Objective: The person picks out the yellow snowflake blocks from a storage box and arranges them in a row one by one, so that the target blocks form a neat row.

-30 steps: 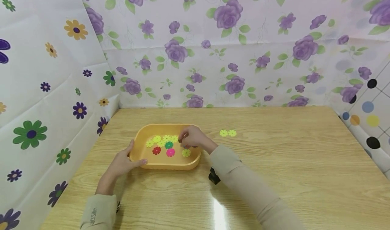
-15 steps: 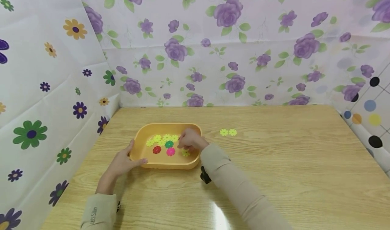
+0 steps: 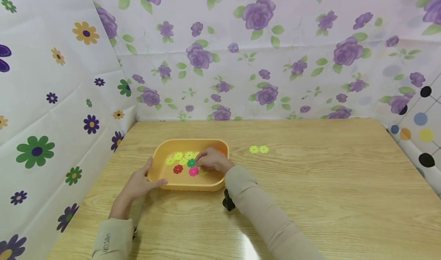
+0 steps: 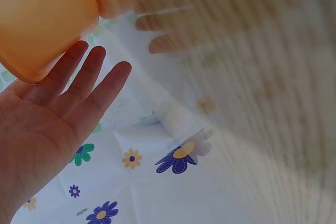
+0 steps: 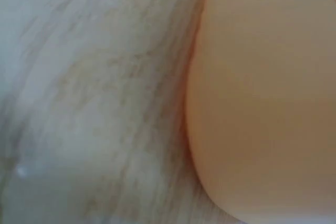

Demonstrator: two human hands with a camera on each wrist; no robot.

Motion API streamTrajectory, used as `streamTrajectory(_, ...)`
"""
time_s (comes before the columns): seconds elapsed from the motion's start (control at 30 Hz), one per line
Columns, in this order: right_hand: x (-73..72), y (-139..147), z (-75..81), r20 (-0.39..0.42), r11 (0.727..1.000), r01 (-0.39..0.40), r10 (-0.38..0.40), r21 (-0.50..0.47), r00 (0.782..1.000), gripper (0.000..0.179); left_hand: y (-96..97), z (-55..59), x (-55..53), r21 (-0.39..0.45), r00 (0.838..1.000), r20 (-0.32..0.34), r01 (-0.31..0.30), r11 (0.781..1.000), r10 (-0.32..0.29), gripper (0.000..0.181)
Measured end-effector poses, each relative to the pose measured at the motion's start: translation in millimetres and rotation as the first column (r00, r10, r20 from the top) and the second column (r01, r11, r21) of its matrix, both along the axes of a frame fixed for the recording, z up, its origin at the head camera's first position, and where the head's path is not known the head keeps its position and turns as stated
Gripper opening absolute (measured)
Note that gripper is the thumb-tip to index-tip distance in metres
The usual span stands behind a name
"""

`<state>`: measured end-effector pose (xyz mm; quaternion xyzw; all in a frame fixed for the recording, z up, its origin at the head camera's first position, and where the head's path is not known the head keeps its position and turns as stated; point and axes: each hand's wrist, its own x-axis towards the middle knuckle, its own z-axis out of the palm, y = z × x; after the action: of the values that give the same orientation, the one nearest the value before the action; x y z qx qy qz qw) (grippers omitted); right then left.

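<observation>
A yellow-orange plastic basin (image 3: 165,147) stands on the table, with flower-shaped plastic discs inside. My left hand (image 3: 138,183) holds its left front corner, thumb over the rim; in the left wrist view the other fingers (image 4: 86,74) lie rather straight by the outer wall. Inside the basin, my right hand (image 3: 211,160) reaches down with bent fingers beside a green disc (image 3: 191,163) and a pink disc (image 3: 193,171). I cannot tell whether it pinches a disc. A red disc (image 3: 177,169) lies to their left, several yellow discs (image 3: 178,156) behind.
Two yellow discs (image 3: 258,149) lie side by side on the wooden table (image 3: 310,183), right of the basin. Flower-printed sheets (image 3: 241,80) hang behind and at the left. The right wrist view shows the basin's outer wall (image 5: 268,103) close up.
My right hand has shifted left and lower within the basin, now covering most of a yellow disc there. The dark piece seen at its fingertips earlier no longer shows. The left hand stays put.
</observation>
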<state>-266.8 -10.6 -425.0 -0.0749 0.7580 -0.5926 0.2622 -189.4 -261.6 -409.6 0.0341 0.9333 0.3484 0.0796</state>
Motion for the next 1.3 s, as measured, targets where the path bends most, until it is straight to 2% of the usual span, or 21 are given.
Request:
streamTrajectory(0.1,-1.6,-1.9,-1.9,-0.056,0.998,-0.046,0.044,-0.042,0.997,0.022,0.6,0.4,-0.3,-0.002,1.000,-0.009,0.001,1.000,-0.001,0.105)
streamTrajectory(0.2,-2.9,-1.8,-2.3,-0.128,0.997,-0.058,0.052,-0.045,0.990,0.024,1.6,1.8,-0.1,0.000,1.000,-0.007,-0.001,1.000,0.001,0.105)
streamTrajectory(0.3,-3.5,0.3,-0.4,-0.216,0.997,-0.012,0.029,0.080,0.976,0.024,2.3,3.5,-0.3,0.000,1.000,-0.003,0.000,1.000,0.000,0.105)
streamTrajectory(0.4,-3.6,2.3,2.2,-0.272,0.962,0.050,0.027,0.270,0.962,0.026,2.8,4.6,-0.6,0.003,1.000,-0.001,-0.001,1.000,0.001,0.105)
streamTrajectory(0.53,-3.2,3.5,4.4,-0.250,0.916,0.071,0.032,0.395,0.968,0.030,3.3,4.2,-1.9,-0.002,1.000,0.004,-0.002,1.000,0.002,0.106)
streamTrajectory(0.7,-1.4,2.9,3.1,-0.227,0.909,0.092,0.002,0.405,0.974,0.033,3.2,3.0,-3.0,0.011,1.000,0.021,-0.008,1.000,0.008,0.107)
streamTrajectory(0.9,-0.6,0.2,-1.0,-0.296,0.867,0.086,0.073,0.490,0.952,0.029,0.9,1.6,-2.6,0.015,0.999,0.031,-0.022,1.000,0.022,0.108)
streamTrajectory(1.1,-0.6,-1.8,-4.1,-0.325,0.856,0.083,0.102,0.511,0.940,0.021,0.2,-0.1,-1.9,0.008,1.000,0.024,-0.017,1.000,0.017,0.107)
streamTrajectory(1.3,2.3,-1.9,-3.1,-0.341,0.843,0.094,0.110,0.530,0.934,0.021,0.9,-0.5,0.3,0.015,1.000,0.006,-0.004,1.000,0.004,0.105)
